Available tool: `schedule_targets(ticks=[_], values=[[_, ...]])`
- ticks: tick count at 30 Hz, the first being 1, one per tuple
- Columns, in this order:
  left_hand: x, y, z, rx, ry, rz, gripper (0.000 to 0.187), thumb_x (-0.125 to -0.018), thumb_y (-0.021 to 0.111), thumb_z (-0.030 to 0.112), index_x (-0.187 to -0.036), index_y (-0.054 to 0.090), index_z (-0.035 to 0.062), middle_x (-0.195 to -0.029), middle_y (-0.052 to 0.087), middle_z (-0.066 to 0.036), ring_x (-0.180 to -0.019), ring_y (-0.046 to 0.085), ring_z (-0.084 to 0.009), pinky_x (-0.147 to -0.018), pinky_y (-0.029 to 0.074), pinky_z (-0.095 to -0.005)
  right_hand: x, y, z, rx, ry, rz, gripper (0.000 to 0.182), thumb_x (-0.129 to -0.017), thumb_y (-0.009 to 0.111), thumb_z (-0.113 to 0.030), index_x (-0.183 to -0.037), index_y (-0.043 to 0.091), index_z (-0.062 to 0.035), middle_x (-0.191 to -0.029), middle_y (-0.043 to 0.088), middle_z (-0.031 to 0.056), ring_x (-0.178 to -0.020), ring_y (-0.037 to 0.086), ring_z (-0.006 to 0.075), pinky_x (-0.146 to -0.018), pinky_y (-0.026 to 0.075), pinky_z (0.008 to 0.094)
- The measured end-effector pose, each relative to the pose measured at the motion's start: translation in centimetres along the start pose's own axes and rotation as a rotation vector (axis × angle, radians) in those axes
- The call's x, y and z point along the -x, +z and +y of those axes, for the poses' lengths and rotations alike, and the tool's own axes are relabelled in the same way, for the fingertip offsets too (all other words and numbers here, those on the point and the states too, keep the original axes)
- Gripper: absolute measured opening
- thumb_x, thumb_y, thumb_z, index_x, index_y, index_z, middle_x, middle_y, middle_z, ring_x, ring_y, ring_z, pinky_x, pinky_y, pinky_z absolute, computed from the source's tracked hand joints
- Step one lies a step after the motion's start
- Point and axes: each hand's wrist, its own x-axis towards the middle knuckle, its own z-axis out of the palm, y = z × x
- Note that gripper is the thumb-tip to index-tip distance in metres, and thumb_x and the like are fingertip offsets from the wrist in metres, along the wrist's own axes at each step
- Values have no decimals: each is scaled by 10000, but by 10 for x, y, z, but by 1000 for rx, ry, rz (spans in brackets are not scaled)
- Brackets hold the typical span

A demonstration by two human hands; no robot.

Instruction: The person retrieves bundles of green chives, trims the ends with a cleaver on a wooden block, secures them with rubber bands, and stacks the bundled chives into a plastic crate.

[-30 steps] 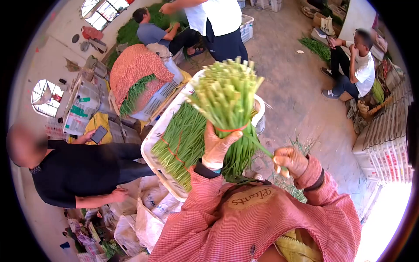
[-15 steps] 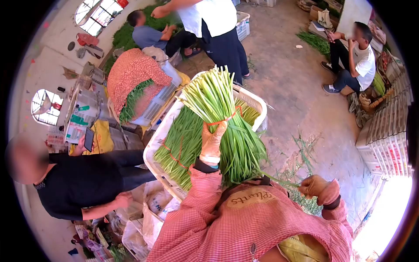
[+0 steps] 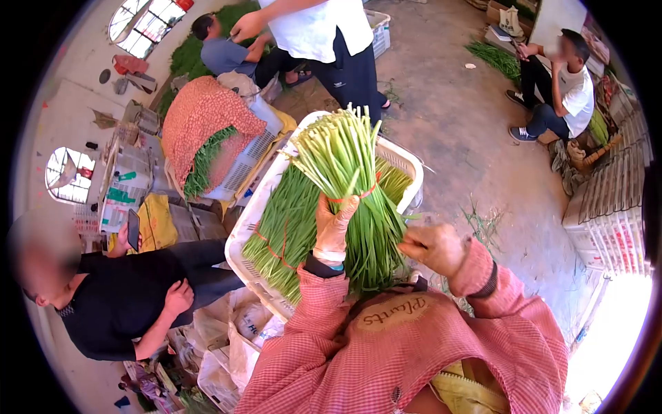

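My left hand point(image 3: 334, 226) is closed around a thick bundle of garlic chives point(image 3: 372, 238), gripping it just below a red tie point(image 3: 358, 192). The pale cut stems point up and away; the green leaves fan down toward my apron. Close to the bundle's right edge, my right hand point(image 3: 436, 248) has its fingers pinched together at the leaf tips. What lies between those fingers is too small to make out. Beneath the bundle stands a white plastic crate point(image 3: 238, 241) holding more tied chives point(image 3: 276, 238).
To the left, a person in black point(image 3: 131, 297) holds a phone. A person in a white shirt point(image 3: 324, 31) stands beyond the crate, with another seated behind. At right, someone sits near stacked crates point(image 3: 607, 221). Loose green scraps point(image 3: 483, 224) lie on the floor.
My right hand has moved left and up, from out at the side to the bundle's right edge. The strand stretched toward it is no longer seen. My left hand keeps its grip.
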Motion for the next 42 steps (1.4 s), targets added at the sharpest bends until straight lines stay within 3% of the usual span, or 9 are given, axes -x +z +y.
schedule_targets(ticks=[5, 7, 9, 13, 18, 20, 26, 33, 42], values=[[-29, -25, 15, 12, 15, -67, 549, -698, 746, 297, -1110, 495, 36, -1048, 564, -39, -941, 527, -140, -870, 401, -295, 104, -10, 107, 453, 278, -383, 218, -746, 632, -265, -673, 599, -62, -606, 595, 92, -560, 591, 249, -529, 470, 355], [-42, -45, 28, 130, -123, -155, 516, -722, 722, 313, -1100, 503, 38, -1030, 574, -34, -929, 535, -133, -857, 419, -298, 119, -37, 94, 922, 621, -1020, 302, -709, 670, -292, -892, 646, -53, -813, 640, 153, -826, 619, 283, -717, 486, 380], [-57, -60, 34, 81, -81, -221, 539, -752, 680, 356, -1140, 488, 35, -1052, 568, -46, -930, 542, -142, -822, 442, -297, 113, -38, 117, 838, 787, -784, 485, -677, 710, -254, -1092, 562, -51, -920, 625, 183, -900, 602, 305, -765, 477, 382], [-63, -58, 60, -5, -99, -403, 664, -757, 651, 421, -1222, 424, 4, -1138, 530, -80, -996, 521, -175, -865, 422, -318, -6, -27, 41, 143, 323, 200, 961, -645, 759, -287, -1375, 171, -78, -1127, 548, 199, -1011, 553, 323, -864, 444, 374], [-50, -64, 57, -170, -239, -445, 599, -710, 731, 329, -1161, 484, 22, -1061, 563, -39, -977, 505, -140, -896, 372, -290, -135, 59, 14, -558, 74, 302, 983, -678, 751, -299, -1384, 99, -91, -1192, 495, 194, -1051, 526, 254, -857, 456, 412], [-37, -71, 41, -138, -334, -372, 587, -709, 733, 311, -1156, 488, 20, -1044, 568, -37, -967, 501, -132, -897, 362, -279, -169, 42, -11, -1163, 499, 423, 864, -725, 719, -265, -1357, 165, -64, -1126, 533, 165, -919, 586, 236, -724, 519, 359], [-29, -94, 27, -35, -406, -244, 530, -722, 721, 317, -1112, 517, 22, -1032, 572, -34, -931, 505, -117, -870, 378, -271, -178, 34, 59, -1177, 515, 295, 886, -812, 363, -635, -1381, 59, -27, -1411, 186, 198, -1290, 215, 335, -1039, 233, 439], [-62, -131, 32, -203, -411, -100, 554, -742, 694, 348, -1131, 486, 13, -1059, 551, -53, -932, 510, -148, -832, 400, -273, -165, 149, 8, -1459, 530, -366, 830, -715, 707, -371, -1314, 248, -24, -1275, 400, 171, -1196, 359, 258, -1030, 230, 463], [-67, -139, 63, -1202, -100, -78, 1108, -542, 827, 318, -1328, 146, -66, -1169, 472, -184, -1036, 509, -283, -869, 416, -312, -222, 252, 18, -1929, 947, -260, 675, -701, 744, -254, -1209, 353, -42, -1214, 445, 181, -965, 559, 265, -745, 519, 411]])
